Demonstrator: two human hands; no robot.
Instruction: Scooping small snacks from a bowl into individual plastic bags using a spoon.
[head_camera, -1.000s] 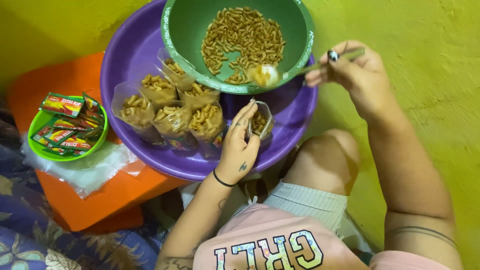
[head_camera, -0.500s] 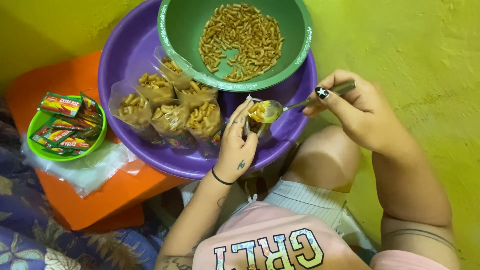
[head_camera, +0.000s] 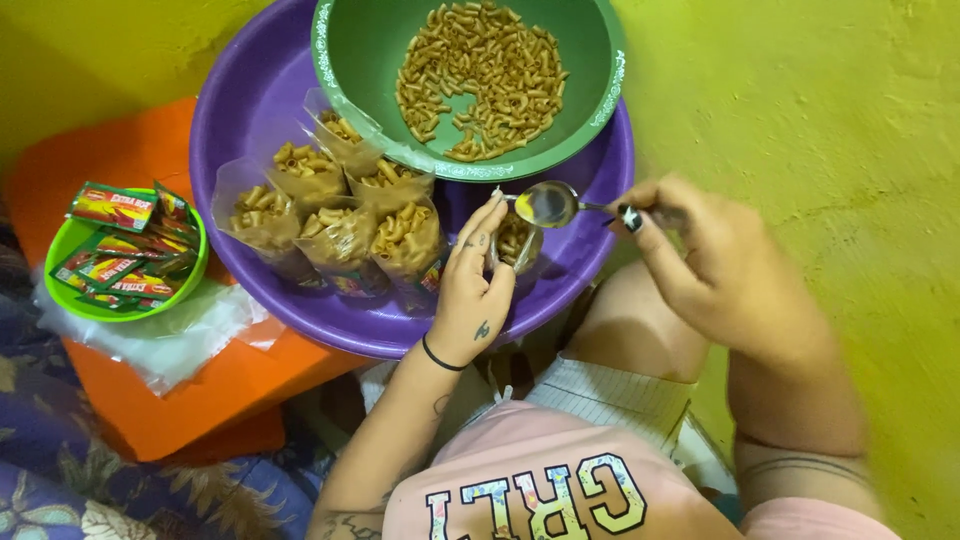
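Note:
My left hand (head_camera: 472, 290) holds a small clear plastic bag (head_camera: 515, 240) partly filled with elbow macaroni, upright over the purple basin (head_camera: 250, 110). My right hand (head_camera: 715, 265) grips a metal spoon (head_camera: 548, 204) by its handle. The spoon's bowl looks empty and hovers just above the bag's mouth. A green bowl (head_camera: 365, 50) with loose macaroni (head_camera: 480, 75) rests on the far part of the basin.
Several filled clear macaroni bags (head_camera: 340, 215) stand in the purple basin left of my left hand. A small lime green bowl (head_camera: 70, 250) of red and green sachets (head_camera: 125, 250) sits on an orange stool (head_camera: 120, 150), beside clear plastic sheets (head_camera: 170, 335). A yellow-green floor lies to the right.
The spoon scooped macaroni from the green bowl, came down to the small bag in my left hand, and is now empty above it. My left hand has kept the bag in place.

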